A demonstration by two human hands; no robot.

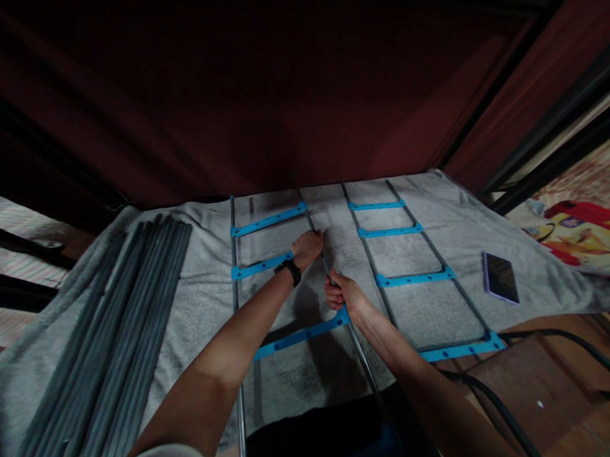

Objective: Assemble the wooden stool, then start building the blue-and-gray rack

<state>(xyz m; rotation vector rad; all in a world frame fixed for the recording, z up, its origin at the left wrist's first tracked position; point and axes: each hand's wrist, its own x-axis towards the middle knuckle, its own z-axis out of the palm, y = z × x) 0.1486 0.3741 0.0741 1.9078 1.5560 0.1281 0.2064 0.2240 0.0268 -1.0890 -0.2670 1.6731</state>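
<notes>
Two ladder-like frames of thin grey rods and blue plastic crossbars lie on a grey towel [198,312]. My left hand [308,246], with a black watch on the wrist, is closed around the right rod [315,229] of the left frame, near a blue crossbar [260,266]. My right hand [341,295] grips the same rod lower down, just above another blue crossbar [301,335]. The second frame [414,278] lies to the right, untouched.
A bundle of several grey rods [113,342] lies on the towel at the left. A phone [500,278] rests on the towel's right side. Dark red fabric rises behind. Black cables [496,402] and a brown board [535,387] sit at lower right.
</notes>
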